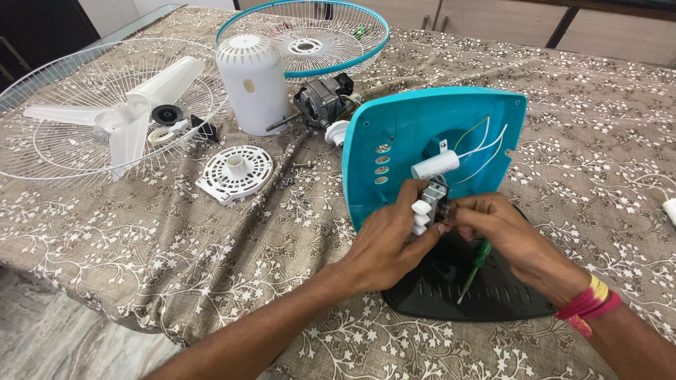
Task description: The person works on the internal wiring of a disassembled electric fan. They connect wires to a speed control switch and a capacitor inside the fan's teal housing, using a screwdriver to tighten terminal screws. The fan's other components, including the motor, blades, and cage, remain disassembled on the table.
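— Two hands meet on one small part: the left hand point(391, 243) pinches the push-button switch block point(431, 204), fingers closed round its white buttons, and the right hand point(500, 232) closes thumb and fingers on the block's other side, with a green-handled screwdriver point(475, 267) tucked under the palm, tip pointing to 7 o'clock.

— Where does the block sit?

— Just in front of the teal base cover point(422, 134), which stands tilted on edge; the black base plate point(451, 288) lies flat beneath the hands. At 12 o'clock from the block, a white cylindrical capacitor point(435, 165) is fixed to the cover, thin wires point(486, 144) looping off it.

— How would you handle it?

— I'd judge: keep the left hand steady as the anchor, let the right do the fine work, and don't tug those wires; they look short.

— And the rest, counted?

— Out at 10 o'clock on the patterned tablecloth point(211, 239): one motor point(320, 102), one white motor housing point(253, 84), one round vented white plate point(234, 172). Two grilles: a white one point(42, 105) carrying one three-bladed white fan blade point(130, 112), and a teal-rimmed one point(310, 35) at 11 o'clock. A few loose screws point(299, 169) lie near the plate; how many, I can't tell.
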